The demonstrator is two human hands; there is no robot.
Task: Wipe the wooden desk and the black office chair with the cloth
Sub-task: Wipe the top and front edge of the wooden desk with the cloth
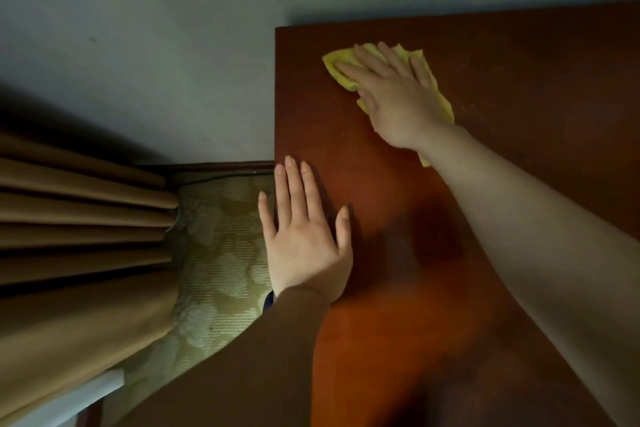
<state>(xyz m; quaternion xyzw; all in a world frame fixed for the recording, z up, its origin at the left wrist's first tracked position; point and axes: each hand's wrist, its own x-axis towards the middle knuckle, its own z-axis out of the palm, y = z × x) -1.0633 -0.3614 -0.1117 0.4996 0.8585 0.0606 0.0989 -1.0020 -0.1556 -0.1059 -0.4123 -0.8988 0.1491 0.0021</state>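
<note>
The reddish-brown wooden desk [519, 97] fills the right half of the view, its left edge running down the middle. A yellow cloth [337, 61] lies flat on the desk near its far left corner. My right hand [391, 94] presses down on the cloth with straight, spread fingers. My left hand [304, 236] rests flat on the desk at its left edge, fingers straight, holding nothing. The black office chair is not in view.
A grey wall [156, 45] stands behind and left of the desk. Tan pleated curtains [79, 218] hang at the left. Green patterned carpet [221, 236] shows between curtain and desk, with a dark baseboard [214, 167] along the wall.
</note>
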